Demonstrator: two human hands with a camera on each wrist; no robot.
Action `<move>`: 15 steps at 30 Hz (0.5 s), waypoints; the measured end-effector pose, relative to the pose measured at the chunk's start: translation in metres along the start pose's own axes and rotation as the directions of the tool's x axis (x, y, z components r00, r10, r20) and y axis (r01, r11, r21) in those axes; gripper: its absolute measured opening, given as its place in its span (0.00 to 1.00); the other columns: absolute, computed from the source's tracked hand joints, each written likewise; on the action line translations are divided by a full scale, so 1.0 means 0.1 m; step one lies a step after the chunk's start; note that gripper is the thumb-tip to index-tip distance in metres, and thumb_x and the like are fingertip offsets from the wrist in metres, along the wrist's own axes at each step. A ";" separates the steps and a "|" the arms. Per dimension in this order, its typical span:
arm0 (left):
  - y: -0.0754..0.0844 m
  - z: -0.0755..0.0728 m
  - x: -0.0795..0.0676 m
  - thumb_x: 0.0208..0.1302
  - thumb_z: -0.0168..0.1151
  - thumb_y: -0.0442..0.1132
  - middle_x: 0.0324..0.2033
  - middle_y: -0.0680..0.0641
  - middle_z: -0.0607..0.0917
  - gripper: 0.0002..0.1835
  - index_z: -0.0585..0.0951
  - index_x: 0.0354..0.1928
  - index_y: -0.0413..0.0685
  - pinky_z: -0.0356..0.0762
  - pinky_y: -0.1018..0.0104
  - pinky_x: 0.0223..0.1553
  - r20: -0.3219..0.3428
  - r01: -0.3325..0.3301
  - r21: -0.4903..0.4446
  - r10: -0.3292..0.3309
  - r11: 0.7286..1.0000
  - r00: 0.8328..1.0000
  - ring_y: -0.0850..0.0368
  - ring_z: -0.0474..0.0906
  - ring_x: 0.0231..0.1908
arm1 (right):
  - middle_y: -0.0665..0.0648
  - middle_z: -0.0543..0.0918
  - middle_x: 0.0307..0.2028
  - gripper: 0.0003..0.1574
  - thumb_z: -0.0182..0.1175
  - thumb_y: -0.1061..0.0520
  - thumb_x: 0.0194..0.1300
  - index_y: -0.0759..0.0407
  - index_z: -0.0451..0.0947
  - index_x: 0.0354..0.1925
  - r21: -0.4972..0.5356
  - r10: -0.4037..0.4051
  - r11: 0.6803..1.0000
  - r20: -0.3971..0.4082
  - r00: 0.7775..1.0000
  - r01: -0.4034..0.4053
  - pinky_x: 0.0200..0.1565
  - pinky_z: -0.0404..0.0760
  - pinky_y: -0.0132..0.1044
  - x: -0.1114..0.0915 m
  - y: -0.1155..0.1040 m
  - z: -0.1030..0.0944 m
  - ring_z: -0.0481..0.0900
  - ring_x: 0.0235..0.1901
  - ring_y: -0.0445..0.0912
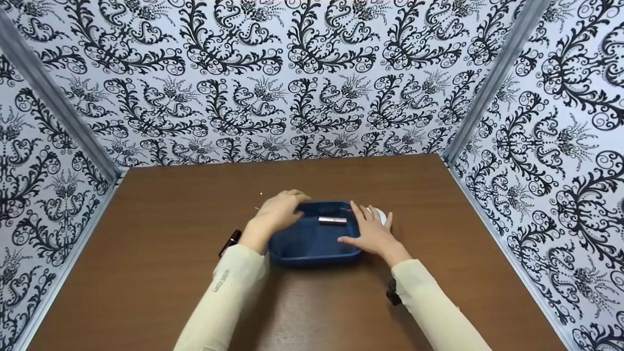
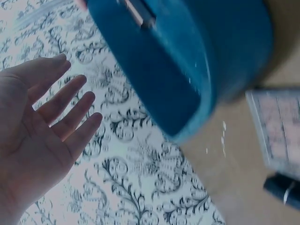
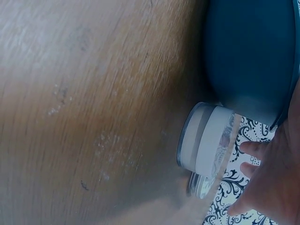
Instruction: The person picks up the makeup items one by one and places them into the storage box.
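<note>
A blue plastic bin (image 1: 312,239) stands on the table between my hands, with a slim shiny pinkish tube (image 1: 332,221) lying inside. At its left rim is my left hand (image 1: 280,210), fingers loosely extended; in the left wrist view this hand shows nothing in its palm. My right hand (image 1: 373,231) spreads its fingers over the right rim, the thumb reaching over the inside. Just beyond the right fingers stands a round white-lidded cosmetic jar (image 3: 206,140), partly hidden by the hand in the head view.
A dark tube (image 1: 230,242) lies left of the bin by my left wrist. The left wrist view shows a clear-cased makeup palette (image 2: 276,126) beside the bin. Another clear round container (image 3: 201,185) sits behind the jar. Patterned walls (image 1: 292,97) enclose the table's back and sides.
</note>
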State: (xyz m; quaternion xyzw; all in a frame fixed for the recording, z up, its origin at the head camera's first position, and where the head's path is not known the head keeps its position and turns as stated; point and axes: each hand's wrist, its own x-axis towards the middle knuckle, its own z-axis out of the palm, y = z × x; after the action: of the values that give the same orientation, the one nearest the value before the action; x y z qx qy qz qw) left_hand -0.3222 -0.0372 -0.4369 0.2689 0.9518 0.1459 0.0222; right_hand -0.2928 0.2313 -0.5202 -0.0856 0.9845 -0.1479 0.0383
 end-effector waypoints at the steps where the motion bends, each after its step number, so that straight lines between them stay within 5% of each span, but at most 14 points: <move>1: -0.04 -0.04 -0.03 0.67 0.62 0.39 0.66 0.50 0.77 0.24 0.77 0.65 0.56 0.72 0.49 0.66 0.001 0.011 0.002 -0.011 1.000 1.000 0.47 0.72 0.67 | 0.64 0.58 0.76 0.70 0.62 0.21 0.53 0.45 0.41 0.80 0.001 0.000 1.000 0.002 1.000 0.000 0.67 0.34 0.79 0.00 0.00 0.00 0.48 0.77 0.66; 15: -0.60 -0.37 -0.54 0.64 0.60 0.33 0.64 0.44 0.78 0.26 0.77 0.65 0.50 0.73 0.47 0.64 -0.024 0.100 0.019 -0.099 0.995 0.995 0.43 0.74 0.65 | 0.65 0.59 0.76 0.71 0.62 0.21 0.53 0.46 0.41 0.81 0.021 -0.008 1.000 0.004 1.000 0.008 0.66 0.33 0.79 -0.02 -0.02 -0.03 0.48 0.77 0.66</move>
State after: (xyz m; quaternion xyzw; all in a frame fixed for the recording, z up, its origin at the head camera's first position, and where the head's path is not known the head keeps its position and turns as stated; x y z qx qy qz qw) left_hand -0.3108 -0.1236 -0.4206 0.2196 0.9656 0.1381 0.0158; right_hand -0.2908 0.2307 -0.5163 -0.0895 0.9825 -0.1584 0.0404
